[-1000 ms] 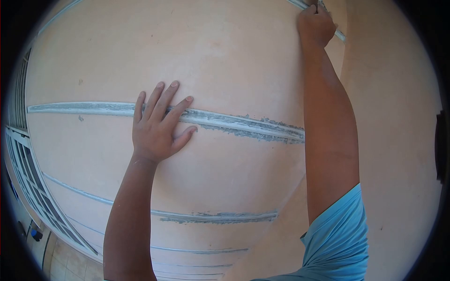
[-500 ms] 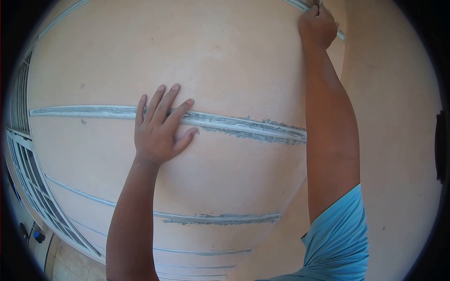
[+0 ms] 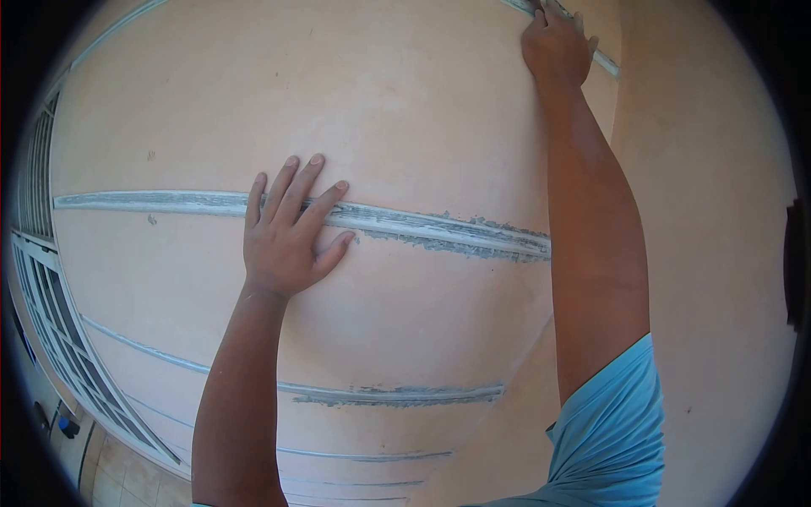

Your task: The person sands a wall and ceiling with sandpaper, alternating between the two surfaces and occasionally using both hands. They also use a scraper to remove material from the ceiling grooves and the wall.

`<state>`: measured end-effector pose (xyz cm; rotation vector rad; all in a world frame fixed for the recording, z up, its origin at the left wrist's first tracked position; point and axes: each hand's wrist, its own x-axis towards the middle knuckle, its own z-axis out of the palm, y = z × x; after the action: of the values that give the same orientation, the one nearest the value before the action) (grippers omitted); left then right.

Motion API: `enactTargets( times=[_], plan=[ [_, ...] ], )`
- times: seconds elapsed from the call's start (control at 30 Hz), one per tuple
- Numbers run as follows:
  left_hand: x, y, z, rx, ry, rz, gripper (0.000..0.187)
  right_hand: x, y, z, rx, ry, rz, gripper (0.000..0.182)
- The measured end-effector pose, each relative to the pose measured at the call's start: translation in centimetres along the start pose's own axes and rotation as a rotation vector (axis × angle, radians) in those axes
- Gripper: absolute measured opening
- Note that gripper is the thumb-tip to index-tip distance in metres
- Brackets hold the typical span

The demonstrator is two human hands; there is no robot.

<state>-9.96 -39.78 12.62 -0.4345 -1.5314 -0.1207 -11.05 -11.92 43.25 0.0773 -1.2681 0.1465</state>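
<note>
At the far left edge of the frame a metal window grille (image 3: 38, 321) runs down toward a tiled floor (image 3: 110, 482) in the lower left corner. Filling most of the frame is a peach-coloured wall (image 3: 405, 110) crossed by several grey grooves. The middle groove (image 3: 439, 228) sweeps from the left side to right of centre, with rough grey filler along its right part; a lower groove (image 3: 397, 393) lies beneath it.

Left of centre, the left hand (image 3: 287, 232) lies flat on the wall, fingers (image 3: 291, 186) spread and straight across the middle groove, thumb out to the right, holding nothing.

At the upper right, the right hand (image 3: 553, 46) is raised on a long bare arm and pressed against the top groove (image 3: 604, 63), which slants down toward the wall's corner. Its fingers are curled at the groove; whether they grip a tool cannot be told. A light blue sleeve (image 3: 608, 431) fills the lower right.
</note>
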Motion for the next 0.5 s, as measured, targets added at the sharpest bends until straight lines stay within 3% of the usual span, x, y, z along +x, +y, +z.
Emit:
enactTargets(
  times=[0.03, 0.17, 0.23, 0.37, 0.43, 0.5],
  plan=[
    [0.0, 0.0, 0.0, 0.007, -0.006, -0.006, 0.054, 0.0, 0.6, 0.4, -0.112, -0.016, -0.111, 0.037],
    [0.1, 0.0, 0.1, 0.019, 0.004, -0.005, 0.054, 0.2, -0.7, -2.5, -0.234, -0.065, -0.161, 0.037],
    [0.1, 0.0, 0.1, 0.018, 0.007, -0.002, 0.054, 0.7, -2.9, -4.6, -0.347, -0.295, 0.053, 0.037],
    [0.1, 0.0, 0.1, 0.004, 0.012, -0.004, 0.053, 0.4, -2.8, -1.5, -0.035, -0.207, 0.064, 0.036],
    [0.1, 0.1, 0.0, 0.011, 0.006, -0.002, 0.053, -0.2, -1.3, 1.1, 0.138, 0.047, -0.21, 0.032],
    [0.3, 0.0, 0.0, 0.02, -0.002, 0.0, 0.053, 0.4, -0.8, -2.3, 0.122, -0.066, -0.158, 0.032]
  ],
)
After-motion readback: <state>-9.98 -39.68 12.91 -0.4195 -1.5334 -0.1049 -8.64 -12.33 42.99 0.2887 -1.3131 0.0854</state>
